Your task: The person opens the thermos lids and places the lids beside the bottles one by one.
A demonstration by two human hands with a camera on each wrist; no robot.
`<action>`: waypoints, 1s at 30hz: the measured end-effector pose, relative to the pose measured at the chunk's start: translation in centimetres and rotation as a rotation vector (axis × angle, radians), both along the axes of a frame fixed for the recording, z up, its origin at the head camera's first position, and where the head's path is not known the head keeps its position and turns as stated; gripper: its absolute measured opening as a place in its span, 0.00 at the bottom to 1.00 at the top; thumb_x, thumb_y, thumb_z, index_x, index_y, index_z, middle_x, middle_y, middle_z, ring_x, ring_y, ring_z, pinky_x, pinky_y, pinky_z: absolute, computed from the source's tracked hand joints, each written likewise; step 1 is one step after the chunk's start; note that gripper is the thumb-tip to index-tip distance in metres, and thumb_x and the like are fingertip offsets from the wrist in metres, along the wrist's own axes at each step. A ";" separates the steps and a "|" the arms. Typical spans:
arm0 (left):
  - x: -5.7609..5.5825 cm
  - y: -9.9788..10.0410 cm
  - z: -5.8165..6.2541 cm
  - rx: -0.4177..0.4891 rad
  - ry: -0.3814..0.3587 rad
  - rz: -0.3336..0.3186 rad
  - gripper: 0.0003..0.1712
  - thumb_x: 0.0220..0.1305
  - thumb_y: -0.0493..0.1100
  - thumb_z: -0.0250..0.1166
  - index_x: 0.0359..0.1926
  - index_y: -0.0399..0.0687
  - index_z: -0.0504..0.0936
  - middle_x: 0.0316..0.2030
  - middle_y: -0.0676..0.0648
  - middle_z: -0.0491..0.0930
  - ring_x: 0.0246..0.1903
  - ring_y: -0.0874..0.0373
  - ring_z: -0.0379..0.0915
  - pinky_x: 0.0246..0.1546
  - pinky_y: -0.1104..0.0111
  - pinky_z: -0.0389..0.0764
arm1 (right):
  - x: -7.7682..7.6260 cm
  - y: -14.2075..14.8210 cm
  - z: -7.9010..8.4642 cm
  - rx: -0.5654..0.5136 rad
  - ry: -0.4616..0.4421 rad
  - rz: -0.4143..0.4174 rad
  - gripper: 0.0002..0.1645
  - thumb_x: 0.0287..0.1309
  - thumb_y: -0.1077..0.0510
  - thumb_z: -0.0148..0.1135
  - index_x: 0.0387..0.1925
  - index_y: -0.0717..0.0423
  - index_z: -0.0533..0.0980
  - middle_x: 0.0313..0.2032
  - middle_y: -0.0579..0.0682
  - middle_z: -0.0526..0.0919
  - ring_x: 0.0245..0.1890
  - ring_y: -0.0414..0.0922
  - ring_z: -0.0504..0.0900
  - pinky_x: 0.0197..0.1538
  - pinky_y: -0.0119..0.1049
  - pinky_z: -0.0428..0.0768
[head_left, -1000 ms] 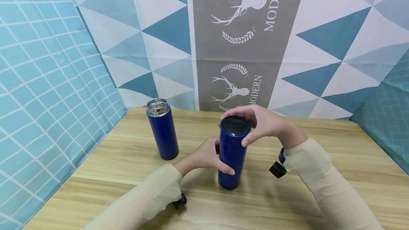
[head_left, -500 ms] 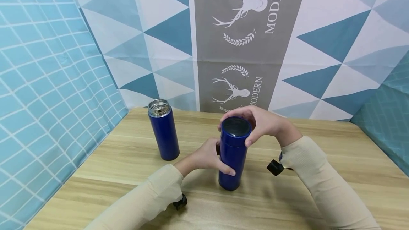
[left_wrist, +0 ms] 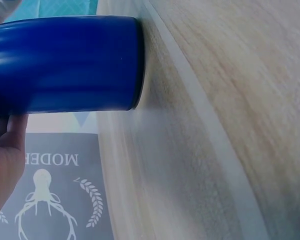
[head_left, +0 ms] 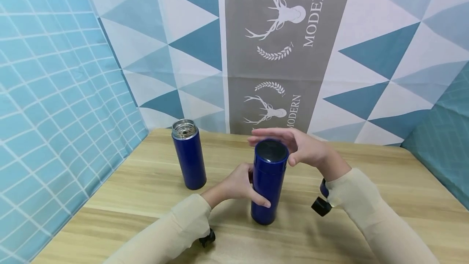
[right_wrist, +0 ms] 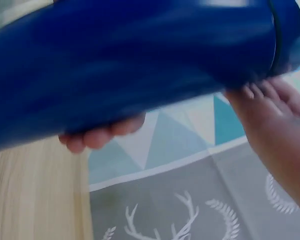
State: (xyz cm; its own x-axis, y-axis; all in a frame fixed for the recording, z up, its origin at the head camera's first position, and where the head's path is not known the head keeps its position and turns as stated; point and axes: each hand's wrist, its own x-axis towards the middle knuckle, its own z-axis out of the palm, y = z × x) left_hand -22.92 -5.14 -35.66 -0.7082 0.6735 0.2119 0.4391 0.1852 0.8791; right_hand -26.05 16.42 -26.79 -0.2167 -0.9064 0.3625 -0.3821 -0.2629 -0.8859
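A dark blue thermos flask (head_left: 269, 182) stands upright on the table, capped by a blue lid (head_left: 271, 154) with a glossy black top. My left hand (head_left: 239, 184) grips its body from the left, thumb across the front; the left wrist view shows the flask's base against the wood. Beside the lid, my right hand (head_left: 302, 148) has its fingers stretched out behind the rim and its thumb near the right side. Whether those fingers touch the lid, I cannot tell. Farther left stands a second blue thermos flask (head_left: 190, 160), its steel mouth uncovered.
A light wood-grain table (head_left: 146, 199) lies under both flasks. Behind it hangs a patterned cloth (head_left: 271, 60) with deer heads and triangles. Blue tiled cloth (head_left: 55, 113) borders the left side. Black wrist cameras (head_left: 321, 206) hang below the sleeves.
My right hand's fingers have straightened and loosened from around the lid. My left hand keeps its grip on the flask. The whole head view has shifted slightly.
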 end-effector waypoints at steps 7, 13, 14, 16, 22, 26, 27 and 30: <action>0.3 0.2 -0.3 -0.013 -0.016 0.000 0.33 0.34 0.35 0.80 0.48 0.41 0.80 0.41 0.40 0.86 0.35 0.70 0.81 0.41 0.73 0.83 | 3.9 -0.1 0.2 -0.002 -0.022 -0.336 0.51 0.52 0.55 0.71 0.70 0.66 0.55 0.65 0.45 0.73 0.65 0.40 0.72 0.64 0.31 0.75; 0.2 0.0 0.2 -0.015 -0.029 0.002 0.35 0.35 0.35 0.80 0.50 0.42 0.79 0.44 0.41 0.86 0.37 0.68 0.81 0.44 0.72 0.83 | 6.6 -1.0 0.6 0.066 0.001 -0.697 0.47 0.46 0.62 0.74 0.67 0.59 0.63 0.63 0.52 0.74 0.59 0.44 0.78 0.59 0.31 0.78; 0.2 0.0 0.3 -0.015 -0.035 0.001 0.35 0.35 0.34 0.79 0.50 0.42 0.79 0.44 0.41 0.86 0.38 0.68 0.81 0.45 0.72 0.83 | 7.0 -1.2 0.6 0.078 0.013 -0.755 0.46 0.45 0.62 0.74 0.67 0.57 0.64 0.62 0.54 0.75 0.58 0.46 0.78 0.59 0.34 0.79; 0.2 0.0 0.3 -0.014 -0.048 -0.005 0.36 0.35 0.34 0.79 0.51 0.42 0.78 0.46 0.40 0.85 0.39 0.68 0.82 0.46 0.72 0.83 | 7.6 -1.6 0.5 0.096 0.043 -0.858 0.45 0.45 0.61 0.75 0.66 0.54 0.66 0.62 0.54 0.75 0.59 0.52 0.78 0.61 0.39 0.78; 0.2 0.0 0.1 -0.003 -0.070 -0.018 0.37 0.36 0.33 0.79 0.53 0.41 0.78 0.47 0.39 0.84 0.40 0.67 0.82 0.47 0.72 0.82 | 8.5 -2.1 0.0 0.105 0.089 -0.994 0.44 0.43 0.60 0.76 0.64 0.54 0.68 0.59 0.56 0.78 0.57 0.56 0.79 0.61 0.49 0.76; 0.2 0.0 0.1 -0.006 -0.069 -0.004 0.36 0.35 0.34 0.79 0.52 0.41 0.78 0.46 0.38 0.85 0.39 0.67 0.82 0.46 0.72 0.83 | 8.4 -2.2 -0.1 0.088 0.080 -0.989 0.39 0.43 0.60 0.76 0.59 0.55 0.72 0.54 0.60 0.81 0.51 0.57 0.81 0.55 0.40 0.81; 0.1 0.0 0.1 -0.008 -0.066 0.001 0.36 0.35 0.34 0.79 0.51 0.41 0.78 0.45 0.38 0.85 0.38 0.67 0.82 0.45 0.72 0.83 | 8.3 -2.2 -0.1 0.081 0.080 -0.983 0.38 0.43 0.60 0.76 0.59 0.55 0.73 0.53 0.61 0.81 0.51 0.58 0.81 0.54 0.38 0.82; 0.0 0.0 0.1 -0.017 -0.065 0.006 0.36 0.35 0.34 0.79 0.51 0.41 0.78 0.45 0.39 0.85 0.38 0.67 0.82 0.45 0.71 0.83 | 8.2 -2.2 -0.2 0.062 0.087 -0.967 0.37 0.43 0.62 0.75 0.58 0.56 0.73 0.52 0.61 0.81 0.49 0.57 0.82 0.51 0.32 0.82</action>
State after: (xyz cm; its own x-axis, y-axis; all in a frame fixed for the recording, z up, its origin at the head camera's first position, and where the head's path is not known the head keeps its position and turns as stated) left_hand -22.92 -5.12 -35.52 -0.7244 0.6721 0.1534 0.3796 0.2031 0.9026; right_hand -17.86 14.26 -27.00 -0.8526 -0.3690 0.3700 -0.4732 0.2448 -0.8463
